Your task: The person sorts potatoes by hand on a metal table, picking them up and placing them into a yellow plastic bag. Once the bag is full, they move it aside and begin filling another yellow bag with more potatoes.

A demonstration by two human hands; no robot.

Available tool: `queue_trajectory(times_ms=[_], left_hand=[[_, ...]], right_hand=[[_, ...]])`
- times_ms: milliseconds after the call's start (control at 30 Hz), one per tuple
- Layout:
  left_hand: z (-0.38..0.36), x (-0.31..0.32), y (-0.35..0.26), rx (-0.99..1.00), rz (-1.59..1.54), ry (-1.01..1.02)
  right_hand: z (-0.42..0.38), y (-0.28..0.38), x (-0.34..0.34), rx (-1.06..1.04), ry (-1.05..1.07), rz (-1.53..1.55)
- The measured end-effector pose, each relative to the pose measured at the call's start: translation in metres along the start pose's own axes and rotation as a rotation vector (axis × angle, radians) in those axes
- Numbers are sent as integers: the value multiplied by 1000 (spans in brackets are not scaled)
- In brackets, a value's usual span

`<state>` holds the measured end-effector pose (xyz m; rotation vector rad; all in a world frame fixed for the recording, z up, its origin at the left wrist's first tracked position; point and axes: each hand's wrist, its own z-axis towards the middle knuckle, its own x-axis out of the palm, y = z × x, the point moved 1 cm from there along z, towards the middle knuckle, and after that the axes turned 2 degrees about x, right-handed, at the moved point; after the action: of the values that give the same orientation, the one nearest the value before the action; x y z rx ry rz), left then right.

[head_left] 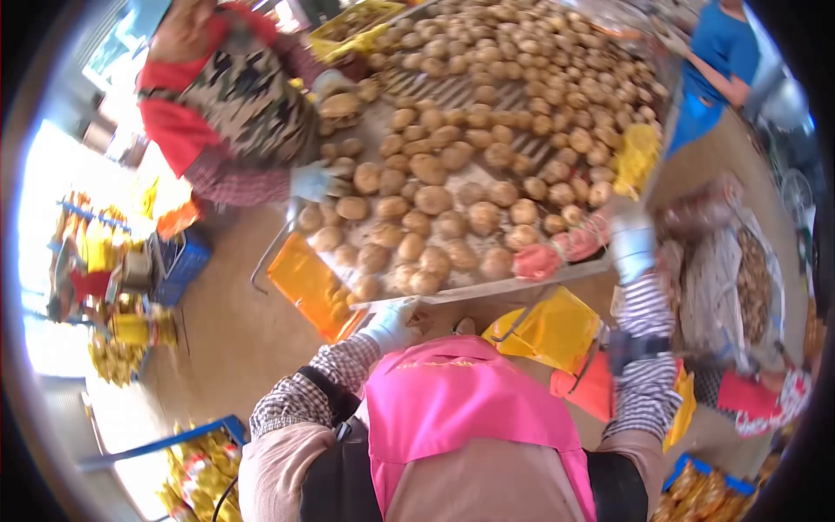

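A sorting table [487,291] heaped with potatoes [432,200] stands in front of me. My left hand [391,324], in a pale glove, is at its near edge, left of centre. The fingers look curled around something brownish that I cannot make out. My right hand [632,244], also gloved, is smeared by motion at the table's right side, so its fingers do not read clearly. Beside it lies a rolled pink-red mesh bag [561,248] on the table corner. Just beyond it, a yellow mesh bundle [637,161] hangs over the right edge.
Across the left side, a co-worker [235,104] reaches gloved hands among potatoes. Another person in blue [722,52] stands far right. An orange bag [309,287] and a yellow bag [548,331] hang below the near edge. Blue crates [178,261] and filled sacks [726,270] stand around.
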<state>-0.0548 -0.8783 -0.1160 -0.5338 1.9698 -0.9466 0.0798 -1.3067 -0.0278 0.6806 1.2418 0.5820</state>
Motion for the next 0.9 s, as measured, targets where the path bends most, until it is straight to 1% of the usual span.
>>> queue_trajectory(times_ms=[33, 67, 100, 133, 167, 200, 233, 267, 300, 367, 400, 433, 500, 533, 567, 600, 633, 667, 700, 767, 800, 833, 900], left_hand=[[-16, -1, 18, -22, -11, -27], [-33, -2, 35, -40, -115, -162], [-48, -1, 52, -50, -218, -294], [-58, 1, 77, -111, -218, -413], [-65, 9, 108, -89, -369, -580], [-75, 1, 116, -173, -359, -649], [-86, -9, 126, -258, -347, -714], [-89, -4, 166, -250, -368, -777], [-95, -9, 174, -250, -379, -768], [-100, -20, 189, -377, -426, -764], [-100, -25, 197, -420, -388, -704], [-99, -31, 206, -413, -390, -704], [-99, -34, 218, -398, -469, -704], [-101, -43, 208, -387, -595, -691], [-101, -45, 208, -397, -599, -685], [-98, -49, 207, -368, -669, -679], [-93, -56, 205, -331, -736, -675], [-88, -64, 197, -260, -661, -696], [-81, -73, 185, -252, -657, -695], [-64, -92, 166, -189, -542, -704], [-48, -93, 175, -145, -346, -715], [-40, -106, 158, -144, -434, -672], [-23, -114, 145, -214, -223, -569]], right_hand=[[-10, 7, 69, -82, 227, 9], [-30, 35, 120, -284, 375, -148], [-46, 59, 162, -500, 554, -155], [-63, 88, 195, -527, 668, -213], [-81, 91, 233, -645, 672, -440], [-91, 106, 255, -641, 666, -447], [-98, 117, 277, -601, 616, -351], [-107, 118, 304, -711, 589, -384], [-120, 122, 335, -549, 676, -125], [-147, 179, 351, -720, 650, -295], [-148, 186, 366, -716, 647, -227], [-145, 191, 381, -711, 641, -155], [-98, 216, 376, -283, 604, 50], [-69, 196, 383, -282, 331, -101], [-42, 190, 379, -297, 173, -399], [-9, 159, 388, -356, 193, -545], [5, 168, 374, -176, 458, -756], [22, 159, 378, -194, 517, -773], [28, 160, 383, -193, 508, -771], [38, 159, 392, -198, 622, -813], [45, 144, 404, -162, 667, -811], [47, 144, 406, -148, 684, -811], [52, 155, 404, 10, 703, -701]])
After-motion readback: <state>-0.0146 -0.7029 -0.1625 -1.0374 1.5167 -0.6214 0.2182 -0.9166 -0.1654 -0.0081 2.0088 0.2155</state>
